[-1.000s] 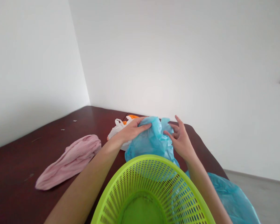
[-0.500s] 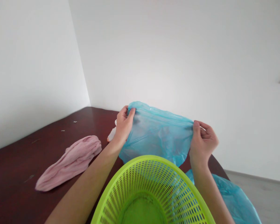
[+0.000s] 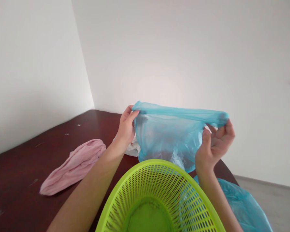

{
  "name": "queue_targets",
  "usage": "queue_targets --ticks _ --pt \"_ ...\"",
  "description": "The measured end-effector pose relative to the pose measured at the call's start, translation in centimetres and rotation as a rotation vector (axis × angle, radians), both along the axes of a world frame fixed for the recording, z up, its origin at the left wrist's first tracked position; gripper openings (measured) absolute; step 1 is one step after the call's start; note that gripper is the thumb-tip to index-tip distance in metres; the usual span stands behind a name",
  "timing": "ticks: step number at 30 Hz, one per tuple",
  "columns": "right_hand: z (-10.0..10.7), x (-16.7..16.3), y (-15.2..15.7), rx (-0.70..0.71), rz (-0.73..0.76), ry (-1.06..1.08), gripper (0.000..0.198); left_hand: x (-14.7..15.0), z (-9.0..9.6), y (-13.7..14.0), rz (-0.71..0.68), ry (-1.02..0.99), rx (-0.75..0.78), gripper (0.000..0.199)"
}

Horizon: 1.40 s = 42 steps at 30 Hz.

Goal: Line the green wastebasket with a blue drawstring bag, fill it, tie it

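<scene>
A thin, see-through blue plastic bag (image 3: pixel 169 138) hangs stretched between my two hands behind the basket, its top edge folded over. My left hand (image 3: pixel 127 125) pinches the upper left corner between thumb and fingers. At the upper right, the fingertips of my right hand (image 3: pixel 215 141) are tucked under the folded edge and hold it up, with the thumb apart from the fingers. Below, between my forearms, stands a green slotted plastic basket (image 3: pixel 149 216) with nothing lying in it.
A crumpled pink cloth (image 3: pixel 73 167) lies on the dark red table (image 3: pixel 19 164) at left. A white crumpled thing (image 3: pixel 132 149) sits partly hidden behind my left wrist. More blue plastic (image 3: pixel 246 203) lies at lower right, past my right forearm. White walls (image 3: pixel 183 58) stand behind.
My right hand has shifted right and turned, its pinch loosened and its fingers now under the bag's edge. The top edge is folded over and stretched wider. My left hand keeps its pinch.
</scene>
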State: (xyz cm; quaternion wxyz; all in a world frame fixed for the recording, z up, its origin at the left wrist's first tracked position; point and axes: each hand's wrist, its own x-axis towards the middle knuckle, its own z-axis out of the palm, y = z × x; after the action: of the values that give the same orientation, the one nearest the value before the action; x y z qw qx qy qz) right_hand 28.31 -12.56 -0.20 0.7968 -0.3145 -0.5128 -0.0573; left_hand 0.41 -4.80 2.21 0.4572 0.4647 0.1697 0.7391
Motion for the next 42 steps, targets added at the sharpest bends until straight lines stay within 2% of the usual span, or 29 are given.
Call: queue_targets --ticks 2,5,8,10,12,14,18,21,24,28,30,32,34,35,38,40,42 --pt "0.4 -0.4 -0.4 -0.044 0.12 -0.032 0.062 0.0 -0.2 0.0 -0.076 0.026 0.001 0.04" --pt "0.5 -0.9 -0.8 -0.211 0.329 -0.074 0.057 0.4 -0.7 -0.2 -0.203 0.125 -0.058 0.042" --pt "0.5 -1.6 -1.2 -0.388 0.5 -0.127 0.061 1.1 -1.2 -0.8 -0.319 0.271 -0.137 0.045" --pt "0.5 -2.1 -1.7 -0.478 0.6 -0.172 0.065 1.8 -1.4 -1.4 -0.369 0.362 -0.135 0.047" --pt "0.5 -2.7 -2.1 -0.565 0.705 -0.236 0.067 2.3 -1.5 -1.9 -0.364 0.457 -0.065 0.048" --pt "0.4 -3.1 -2.2 -0.629 0.777 -0.294 0.067 2.8 -1.7 -2.2 -0.296 0.543 0.015 0.046" --pt "0.0 -3.6 -1.9 -0.636 0.795 -0.279 0.058 3.1 -2.1 -2.0 -0.152 0.641 0.146 0.036" --pt "0.0 -3.6 -1.7 -0.641 0.754 -0.18 0.054 2.9 -2.0 -1.8 -0.159 0.725 0.241 0.022" --pt "0.1 -3.5 -1.7 -0.628 0.655 -0.121 0.064 2.8 -1.6 -1.9 -0.164 0.823 0.267 0.017" --pt "0.0 -3.0 -1.6 -0.651 0.535 -0.321 0.075 2.9 -1.7 -2.3 -0.186 0.865 0.266 0.019" --pt "-0.3 -2.8 -1.4 -0.685 0.48 -0.45 0.067 3.0 -2.1 -2.4 -0.213 0.89 0.279 0.018" --pt "-0.6 -2.6 -1.0 -0.711 0.433 -0.483 0.047 3.1 -2.4 -2.2 -0.214 0.933 0.291 0.019" --pt "-0.8 -2.3 -0.5 -0.725 0.387 -0.432 0.024 2.9 -2.4 -2.0 -0.211 0.97 0.28 0.023" --pt "-0.8 -2.2 -0.4 -0.726 0.356 -0.396 0.019 2.7 -2.2 -2.0 -0.216 0.981 0.262 0.027" --pt "-0.8 -1.7 0.0 -0.678 0.212 -0.303 0.035 1.2 -0.4 -2.7 -0.254 0.961 0.166 0.043" --pt "-0.8 -1.4 0.0 -0.608 0.017 -0.326 0.039 -0.7 1.2 -4.0 -0.299 0.946 0.085 0.061" --pt "-0.7 -1.1 -0.1 -0.556 -0.214 -0.455 0.033 -3.4 2.3 -6.2 -0.305 1.05 0.023 0.072"
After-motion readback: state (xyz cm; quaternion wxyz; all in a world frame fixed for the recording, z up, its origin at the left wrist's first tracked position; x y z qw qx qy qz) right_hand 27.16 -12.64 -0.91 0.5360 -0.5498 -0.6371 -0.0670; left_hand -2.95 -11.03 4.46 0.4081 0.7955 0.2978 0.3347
